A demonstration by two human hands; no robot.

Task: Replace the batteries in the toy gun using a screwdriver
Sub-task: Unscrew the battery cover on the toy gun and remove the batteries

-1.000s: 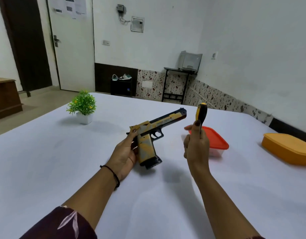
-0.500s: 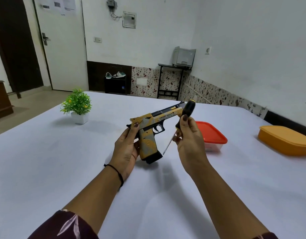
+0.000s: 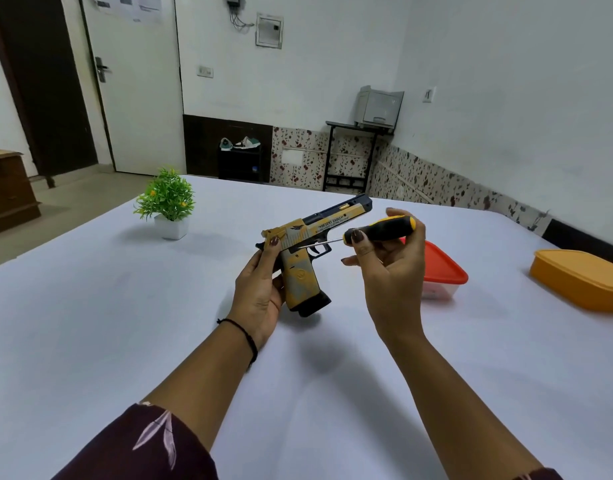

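Now | left hand (image 3: 260,289) wraps toy gun (image 3: 307,258) grip above table (image 3: 90,323), muzzle toward 1 o'clock | right hand (image 3: 391,268) pinches screwdriver (image 3: 377,232), shaft lying toward 9 o'clock, tip at frame above trigger | screw not discernible

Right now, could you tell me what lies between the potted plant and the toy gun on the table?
Nothing: the head view shows only bare white table between the potted plant and the toy gun.
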